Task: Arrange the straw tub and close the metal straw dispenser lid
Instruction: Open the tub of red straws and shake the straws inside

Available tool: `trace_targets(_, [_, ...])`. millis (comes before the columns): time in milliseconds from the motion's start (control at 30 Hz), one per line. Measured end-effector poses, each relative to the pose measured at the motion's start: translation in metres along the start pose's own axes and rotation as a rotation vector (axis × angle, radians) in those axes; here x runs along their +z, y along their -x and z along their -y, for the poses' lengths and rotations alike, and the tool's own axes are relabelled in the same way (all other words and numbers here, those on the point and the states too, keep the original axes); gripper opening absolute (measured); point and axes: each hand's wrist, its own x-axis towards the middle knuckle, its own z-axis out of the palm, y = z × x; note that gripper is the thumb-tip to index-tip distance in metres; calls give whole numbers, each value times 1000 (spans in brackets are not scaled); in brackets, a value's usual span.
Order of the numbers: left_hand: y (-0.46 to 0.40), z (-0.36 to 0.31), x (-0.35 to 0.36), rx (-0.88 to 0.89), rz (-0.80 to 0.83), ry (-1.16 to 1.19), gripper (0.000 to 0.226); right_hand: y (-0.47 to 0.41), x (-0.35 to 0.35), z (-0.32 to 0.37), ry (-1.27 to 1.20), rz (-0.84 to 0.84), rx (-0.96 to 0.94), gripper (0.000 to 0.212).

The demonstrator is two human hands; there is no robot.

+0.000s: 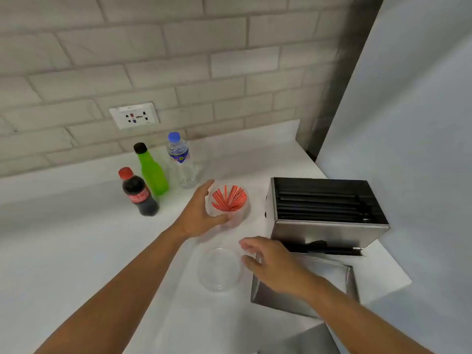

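On the white counter [76,251] the job looks barely begun. The left hand [201,213] is wrapped around the side of the clear straw tub [231,213], thumb toward the near wall and fingers curling round the far rim, so it is gripping the tub, which stands upright between the three bottles and the metal straw dispenser [329,226]. Red straws [229,198] fan out inside it. The tub's clear lid [219,269] lies flat on the counter nearer the person, apart from the tub, so the tub is uncovered (if covering it is part of the arranging, that is not yet done).

The right hand [270,264] hovers with fingers spread and loosely curled, holding nothing; its fingertips are just beside the clear lid's right edge, and the palm sits over the corner of the metal lid [306,290]. I cannot tell whether it touches either one.

The dispenser stands open, black straws [319,203] stacked in rows inside. Its metal lid lies on the counter in front of it, off the box. So closing the dispenser is wholly left to do, and the tub has only been taken in hand. The cola bottle [139,192], green bottle [150,172] and water bottle [182,162] stand aside to the left.
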Motion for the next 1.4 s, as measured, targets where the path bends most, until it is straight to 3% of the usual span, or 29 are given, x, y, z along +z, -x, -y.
trace_targets(133, [-4, 9, 9, -37, 58, 119, 130, -27, 24, 10, 289, 80, 26, 49])
trace_targets(233, [-6, 9, 17, -34, 38, 210, 131, -44, 41, 14, 500, 121, 28, 37])
trace_targets(333, [-7, 11, 21, -6, 12, 249, 108, -56, 50, 20, 655, 129, 12, 34])
trace_targets(500, [-1, 9, 15, 53, -44, 239, 88, -65, 56, 19, 707, 107, 2, 33])
trace_targets(833, [25, -6, -12, 52, -58, 281, 92, -58, 63, 14, 712, 139, 7, 26])
trace_targets(1100, [48, -34, -18, 155, -108, 359, 100, -15, 14, 44, 345, -48, 24, 14])
trace_targets(1233, [55, -59, -21, 192, -112, 425, 98, 20, -37, 47, -6, -94, 97, 15])
trace_targets(1400, [61, -93, -18, 213, -93, 430, 92, 66, -109, 45, -208, -169, 73, 24])
